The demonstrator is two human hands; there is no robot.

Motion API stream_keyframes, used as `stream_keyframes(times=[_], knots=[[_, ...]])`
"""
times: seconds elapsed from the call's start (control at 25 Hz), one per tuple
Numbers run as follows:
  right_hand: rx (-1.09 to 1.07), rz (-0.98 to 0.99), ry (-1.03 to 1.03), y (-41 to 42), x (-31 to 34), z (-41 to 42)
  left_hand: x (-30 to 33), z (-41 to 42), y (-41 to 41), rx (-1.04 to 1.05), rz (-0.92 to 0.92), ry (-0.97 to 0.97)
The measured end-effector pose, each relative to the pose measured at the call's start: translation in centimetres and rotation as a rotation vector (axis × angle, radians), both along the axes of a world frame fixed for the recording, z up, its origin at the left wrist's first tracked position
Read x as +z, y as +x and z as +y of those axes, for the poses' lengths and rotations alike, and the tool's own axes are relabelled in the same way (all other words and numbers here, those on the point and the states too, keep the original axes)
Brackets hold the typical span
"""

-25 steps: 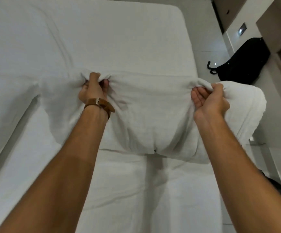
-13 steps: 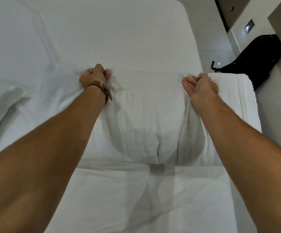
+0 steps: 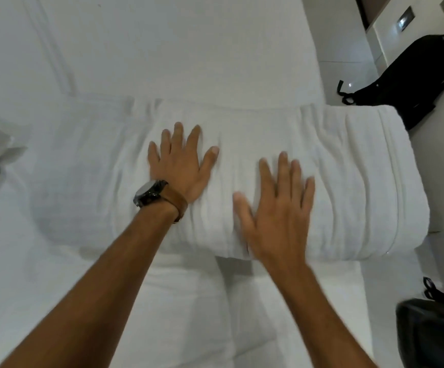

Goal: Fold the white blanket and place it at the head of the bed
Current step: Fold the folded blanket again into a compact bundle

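Head view: left hand [image 3: 179, 166] and right hand [image 3: 279, 208] flat, fingers spread, gripping nothing, on folded white blanket [image 3: 348, 181] overhanging bed's [image 3: 175, 49] right edge.

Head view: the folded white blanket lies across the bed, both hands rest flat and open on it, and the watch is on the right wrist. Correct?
Not quite. The head view shows the watch on the left wrist. The rest holds: left hand and right hand lie flat and open on the folded blanket across the bed.
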State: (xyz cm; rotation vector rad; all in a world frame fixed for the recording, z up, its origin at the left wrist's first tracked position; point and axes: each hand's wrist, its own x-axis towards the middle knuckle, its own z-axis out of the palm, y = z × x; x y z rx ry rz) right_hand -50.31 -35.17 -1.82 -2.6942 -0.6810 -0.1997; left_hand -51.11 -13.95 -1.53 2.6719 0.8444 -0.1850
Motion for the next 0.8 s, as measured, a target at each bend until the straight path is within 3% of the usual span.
stream_keyframes(times=[0.2,0.4,0.64,0.72,0.8], knots=[[-0.01,-0.07,-0.117,0.6,-1.9,0.1,-0.2,4.8,7.1,-0.148,0.013,0.05],[-0.046,-0.048,-0.145,0.8,-2.0,0.9,0.4,6.7,12.2,-0.238,0.323,0.104],[-0.08,-0.081,-0.103,3.3,-0.1,2.1,5.9,7.4,15.5,-0.017,-0.244,0.208],[-0.103,-0.087,-0.117,4.7,-0.9,2.6,6.3,7.2,17.9,0.018,-0.329,0.214],[-0.074,-0.027,-0.174,6.4,-3.3,2.8,3.5,6.3,18.6,-0.058,-0.233,0.123]])
